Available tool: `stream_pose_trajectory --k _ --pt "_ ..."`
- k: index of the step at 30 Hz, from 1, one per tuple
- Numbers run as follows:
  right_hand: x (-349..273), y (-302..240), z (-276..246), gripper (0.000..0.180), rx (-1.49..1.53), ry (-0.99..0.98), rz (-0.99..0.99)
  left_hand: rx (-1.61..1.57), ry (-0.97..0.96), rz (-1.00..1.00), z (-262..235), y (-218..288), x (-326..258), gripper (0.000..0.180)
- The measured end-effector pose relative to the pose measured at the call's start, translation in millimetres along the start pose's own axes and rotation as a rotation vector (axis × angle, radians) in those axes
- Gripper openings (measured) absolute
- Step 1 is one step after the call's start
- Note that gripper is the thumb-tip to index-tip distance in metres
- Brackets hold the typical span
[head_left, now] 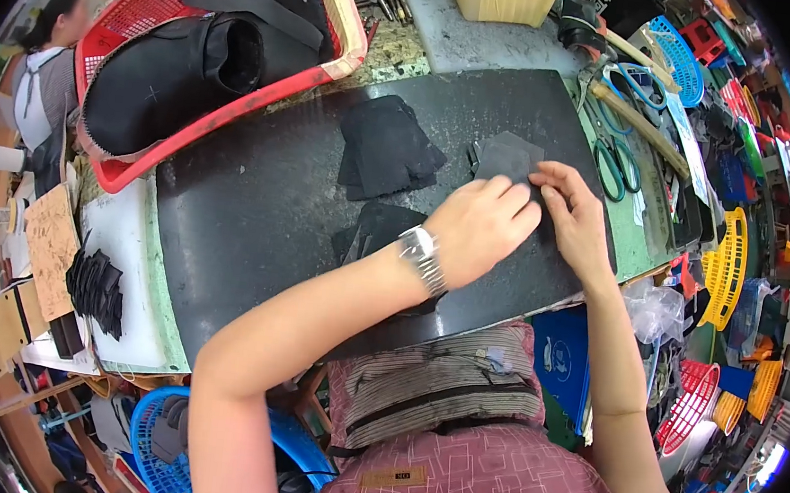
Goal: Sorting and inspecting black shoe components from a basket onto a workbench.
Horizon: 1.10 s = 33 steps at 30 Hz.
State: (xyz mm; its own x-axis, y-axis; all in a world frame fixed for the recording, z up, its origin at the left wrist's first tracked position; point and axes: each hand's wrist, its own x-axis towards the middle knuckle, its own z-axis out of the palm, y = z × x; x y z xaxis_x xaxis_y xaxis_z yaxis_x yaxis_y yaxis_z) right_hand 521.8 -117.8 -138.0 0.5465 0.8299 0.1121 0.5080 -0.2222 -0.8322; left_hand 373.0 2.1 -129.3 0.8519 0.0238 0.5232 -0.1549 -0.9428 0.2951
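Note:
A small pile of dark grey, flat cut pieces [509,153] lies on the black work mat [244,232], at its far right. My left hand [485,225], with a metal-band watch at the wrist, is at the pile's near edge. Its fingers are curled together, and what they hold, if anything, is hidden. My right hand [573,221] pinches with thumb and forefinger at the right corner of the grey pieces. Left of them is a fanned stack of black cut pieces [387,146]. Another black stack [379,231] lies partly under my left wrist.
A red basket [336,65] holding a large black shoe-like upper [168,82] stands at the far left. Scissors [617,163] and a wooden-handled tool [639,127] lie to the right. A blue basket [145,422] is below the bench's left side. A person [45,80] is at the far left.

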Motion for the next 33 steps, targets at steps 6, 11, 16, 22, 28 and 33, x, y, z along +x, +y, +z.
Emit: stream_pose_trajectory --k 6,11,16,22,28,33 --pt "-13.6 1.9 -0.3 0.021 -0.049 0.021 -0.047 -0.517 -0.216 -0.707 3.1 -27.3 19.0 0.010" --pt "-7.8 -1.1 -5.0 0.016 -0.365 0.070 -0.375 -0.778 0.557 -0.864 -44.2 -17.4 4.2 0.006" --pt "-20.6 -68.6 17.2 0.016 0.772 -0.291 0.502 0.120 0.090 0.128 -81.8 16.8 -50.7 0.016" --pt "-30.0 -91.3 46.0 0.015 0.600 -0.398 0.394 -0.644 0.338 -0.781 -85.3 24.8 -100.5 0.074" --pt "-43.5 -78.1 68.3 0.014 0.569 -0.449 0.520 -0.668 0.092 -1.124 -89.5 20.9 -112.5 0.074" --pt "-41.0 -71.9 74.0 0.013 0.466 -0.409 0.542 -0.524 0.026 -1.077 -83.1 7.9 -111.1 0.069"
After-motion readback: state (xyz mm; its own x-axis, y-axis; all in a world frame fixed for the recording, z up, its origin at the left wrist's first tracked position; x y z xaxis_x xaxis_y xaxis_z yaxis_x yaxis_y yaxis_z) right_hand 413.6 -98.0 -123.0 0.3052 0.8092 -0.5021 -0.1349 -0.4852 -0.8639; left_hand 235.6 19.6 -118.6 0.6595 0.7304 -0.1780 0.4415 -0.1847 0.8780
